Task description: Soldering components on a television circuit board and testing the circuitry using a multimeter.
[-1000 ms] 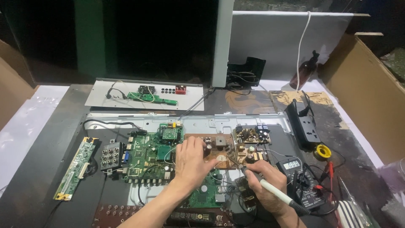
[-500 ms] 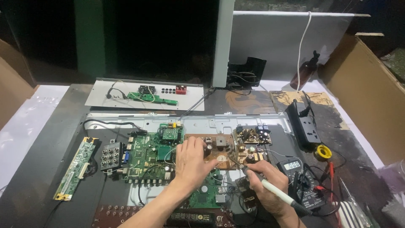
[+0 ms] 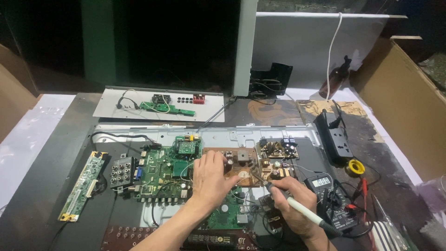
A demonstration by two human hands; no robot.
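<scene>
My left hand (image 3: 211, 179) rests palm down on the boards, its fingers reaching onto the brown power board (image 3: 260, 162). My right hand (image 3: 290, 209) grips a soldering iron (image 3: 302, 211) with a white handle, its tip touching the brown board near the middle. To the left lies the green main board (image 3: 160, 174) with a small green module (image 3: 186, 146) at its top edge. All of this lies on a grey metal chassis plate (image 3: 223, 135).
A long green strip board (image 3: 83, 186) lies at the left. A digital multimeter (image 3: 332, 200) with red and black leads, a yellow solder spool (image 3: 356, 167) and a black power strip (image 3: 335, 137) sit at the right. A white panel with a small board (image 3: 160, 104) lies behind. Cardboard (image 3: 404, 97) stands at the right.
</scene>
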